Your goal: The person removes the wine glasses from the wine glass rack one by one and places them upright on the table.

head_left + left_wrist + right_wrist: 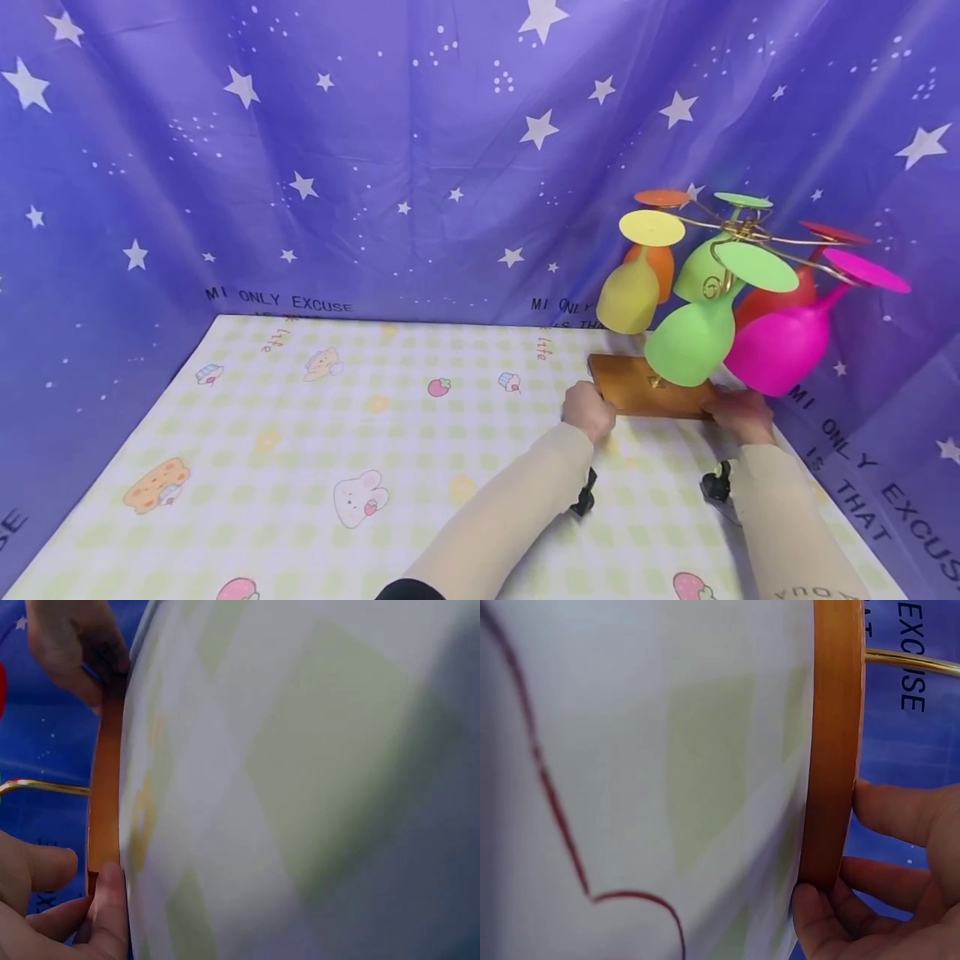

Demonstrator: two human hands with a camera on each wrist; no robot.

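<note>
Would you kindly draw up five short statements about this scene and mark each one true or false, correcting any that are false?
1. The left hand and right hand grip opposite ends of the wooden base. True.
2. The glasses have their bowls upward. False: they hang upside down from the gold wire rack, bowls below.
3. In the head view, the yellow glass is left of the pink glass. True.
4. The tablecloth is plain blue. False: it is checked in pale green and white.
5. All the glasses are the same colour. False: they include yellow, green, orange, red and pink.
</note>
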